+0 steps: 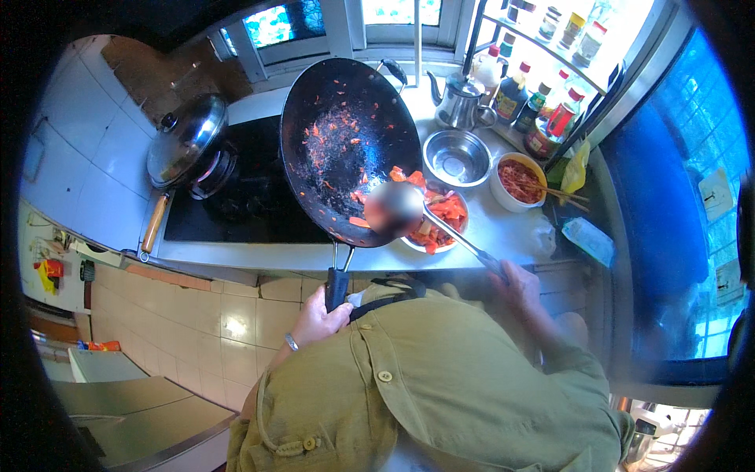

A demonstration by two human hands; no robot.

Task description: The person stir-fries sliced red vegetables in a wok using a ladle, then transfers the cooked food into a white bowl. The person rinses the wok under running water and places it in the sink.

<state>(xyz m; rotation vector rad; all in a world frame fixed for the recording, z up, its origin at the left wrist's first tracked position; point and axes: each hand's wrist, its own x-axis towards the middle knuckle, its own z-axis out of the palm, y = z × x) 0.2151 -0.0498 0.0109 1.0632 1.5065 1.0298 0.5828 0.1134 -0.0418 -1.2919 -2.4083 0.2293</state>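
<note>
My left hand [320,318] grips the black handle [337,290] of a dark wok [330,171], which is tilted toward the bowl on its right. Small orange-red food pieces cling to the wok's inside. In my right hand [518,288] is the handle of a long metal ladle [463,239]; its head lies over the wok's lower right rim and is blurred. Beneath the ladle and wok rim, a white bowl [463,233] holds orange-red cooked pieces [443,213]. A few pieces lie at the wok's edge above the bowl.
A lidded pan [187,141] with a wooden handle stands left on the black cooktop [248,206]. Right of the wok are a metal basin [457,158], a steel kettle [461,103], a tub [510,203] of reddish food with chopsticks [563,192], and sauce bottles [512,94] by a rack.
</note>
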